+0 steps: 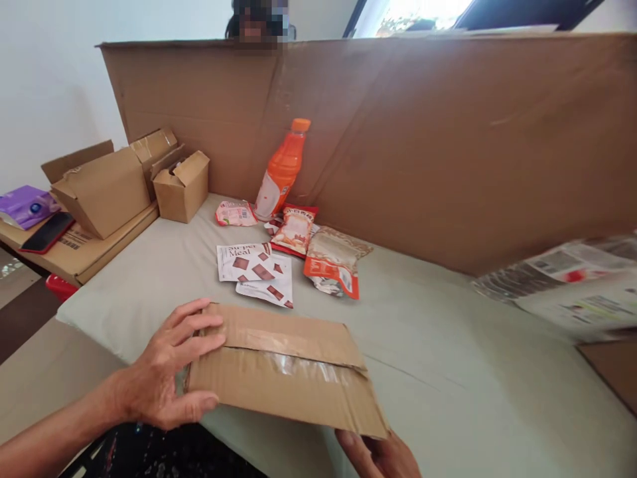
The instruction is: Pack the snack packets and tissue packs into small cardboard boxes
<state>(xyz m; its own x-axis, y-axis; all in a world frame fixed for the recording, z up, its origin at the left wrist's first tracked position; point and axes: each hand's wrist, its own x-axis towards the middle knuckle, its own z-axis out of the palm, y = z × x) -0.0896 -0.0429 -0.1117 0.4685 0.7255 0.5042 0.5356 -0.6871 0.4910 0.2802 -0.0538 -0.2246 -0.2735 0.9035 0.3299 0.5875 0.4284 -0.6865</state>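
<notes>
A taped cardboard box (pixel 283 392) is held between my two hands near the front edge of the covered table. My left hand (pixel 164 365) grips its left end, the thumb low on the near edge and the fingers over the top. Under the box's near right corner, my right hand (pixel 378 455) holds on, with most of its fingers hidden below the cardboard. Clear tape runs along the seam between the flaps. Just beyond the box lie white Super Meal packets (pixel 243 262), an orange and silver snack pouch (pixel 331 262) and a small red snack bag (pixel 296 229).
An orange drink bottle (pixel 283 172) leans against a tall cardboard panel (pixel 448 133), with a pink packet (pixel 235 214) beside it. Small cardboard boxes (pixel 183 189), a phone (pixel 48 232) and a purple pack (pixel 27 204) stand left. Plastic-wrapped goods (pixel 572 285) are at right. A person is behind the panel.
</notes>
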